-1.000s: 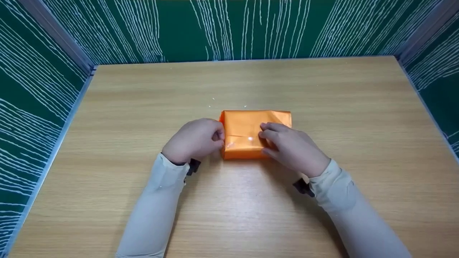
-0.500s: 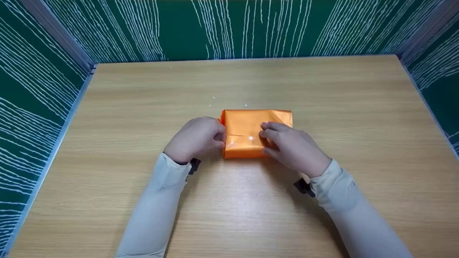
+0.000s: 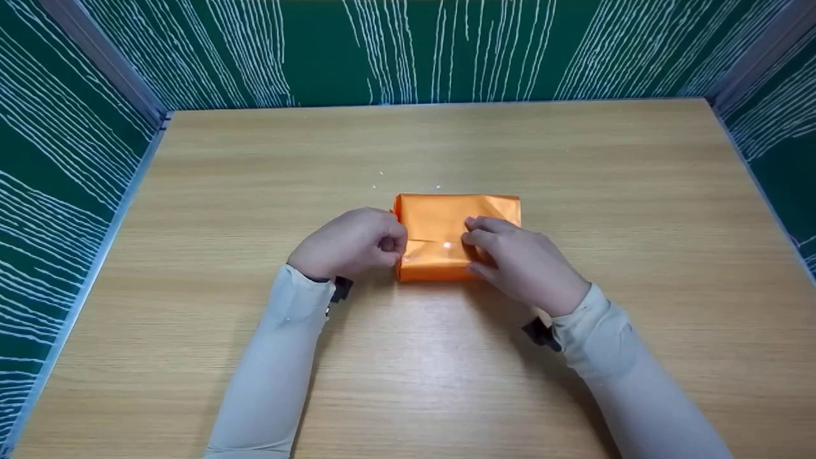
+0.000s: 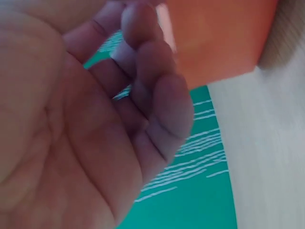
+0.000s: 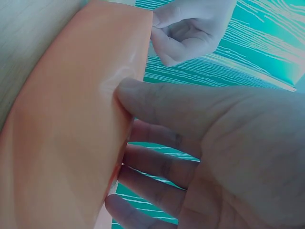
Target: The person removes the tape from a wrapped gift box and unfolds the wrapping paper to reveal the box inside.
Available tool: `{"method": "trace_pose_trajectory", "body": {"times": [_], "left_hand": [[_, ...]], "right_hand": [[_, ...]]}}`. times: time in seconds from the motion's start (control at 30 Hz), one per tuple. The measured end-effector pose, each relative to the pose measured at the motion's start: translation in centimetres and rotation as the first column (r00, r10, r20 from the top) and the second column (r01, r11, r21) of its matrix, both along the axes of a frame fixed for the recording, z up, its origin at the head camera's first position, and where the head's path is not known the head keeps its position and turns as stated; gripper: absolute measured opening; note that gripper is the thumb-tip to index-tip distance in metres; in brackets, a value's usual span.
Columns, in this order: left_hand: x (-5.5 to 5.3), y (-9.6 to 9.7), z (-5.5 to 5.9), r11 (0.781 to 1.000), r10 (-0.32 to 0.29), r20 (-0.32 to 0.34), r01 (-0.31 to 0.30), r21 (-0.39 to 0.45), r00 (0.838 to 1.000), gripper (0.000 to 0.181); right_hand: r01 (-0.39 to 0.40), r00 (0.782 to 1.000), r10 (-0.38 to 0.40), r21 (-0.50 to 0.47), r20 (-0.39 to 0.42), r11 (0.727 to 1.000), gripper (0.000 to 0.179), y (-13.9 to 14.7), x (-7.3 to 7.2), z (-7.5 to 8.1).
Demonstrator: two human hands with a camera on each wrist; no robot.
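Note:
A box-shaped packet wrapped in shiny orange paper [image 3: 433, 217] lies flat on the table. At its left end my left hand [image 3: 354, 242] pinches the wrapping at the edge between thumb and curled forefinger, as the right wrist view also shows. In the left wrist view, the other fingers [image 4: 171, 105] curl beside the orange end face [image 4: 219, 38], and a pale strip shows behind the fingertips. My right hand [image 3: 523, 264] rests on the right part of the packet, fingers spread and lightly bent. Its thumb [image 5: 138, 95] presses near the front edge.
The wooden table [image 3: 446, 382] surrounds the packet. Several tiny white scraps [image 3: 438, 187] lie just behind it. Green panels with white streaks [image 3: 421, 51] stand along the back and sides. Dark wrist cameras [image 3: 540, 334] sit under both light sleeves [image 3: 268, 357].
My left hand has shifted slightly to the right, its fingertips now over the packet's left edge. The right hand and the packet stay almost in place.

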State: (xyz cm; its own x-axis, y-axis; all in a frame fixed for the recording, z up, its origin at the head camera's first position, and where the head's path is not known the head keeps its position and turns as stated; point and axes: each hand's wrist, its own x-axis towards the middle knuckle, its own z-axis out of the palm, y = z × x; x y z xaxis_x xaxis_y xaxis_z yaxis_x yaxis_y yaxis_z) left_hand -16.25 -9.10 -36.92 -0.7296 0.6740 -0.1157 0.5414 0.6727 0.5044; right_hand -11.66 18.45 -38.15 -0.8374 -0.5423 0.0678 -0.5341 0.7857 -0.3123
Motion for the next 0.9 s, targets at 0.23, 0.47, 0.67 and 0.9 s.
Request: {"method": "trace_pose_trajectory", "body": {"times": [0.23, 0.47, 0.67, 0.9], "left_hand": [[0.0, -0.4, 0.5, 0.999, 0.049, 0.031, -0.049, 0.017, 0.998, 0.007], [1.0, 0.8, 1.3, 0.997, 0.043, -0.035, -0.045, -0.057, 0.998, 0.020], [1.3, 1.8, 1.0, 0.996, -0.014, -0.110, 0.004, -0.093, 0.994, 0.015], [1.3, 2.3, 0.6, 0.997, 0.003, -0.120, -0.012, -0.078, 0.993, 0.009]], "right_hand": [[0.000, 1.000, 0.000, -0.007, -0.004, 1.000, 0.037, 0.0, 0.1, -0.1], [0.006, 1.000, -0.006, -0.005, 0.006, 1.000, 0.038, 0.0, 0.1, -0.1], [0.009, 1.000, -0.009, 0.007, 0.020, 1.000, 0.039, 0.0, 0.0, 0.0], [0.007, 1.000, -0.007, 0.008, 0.014, 1.000, 0.039, 0.0, 0.0, 0.0]]}}
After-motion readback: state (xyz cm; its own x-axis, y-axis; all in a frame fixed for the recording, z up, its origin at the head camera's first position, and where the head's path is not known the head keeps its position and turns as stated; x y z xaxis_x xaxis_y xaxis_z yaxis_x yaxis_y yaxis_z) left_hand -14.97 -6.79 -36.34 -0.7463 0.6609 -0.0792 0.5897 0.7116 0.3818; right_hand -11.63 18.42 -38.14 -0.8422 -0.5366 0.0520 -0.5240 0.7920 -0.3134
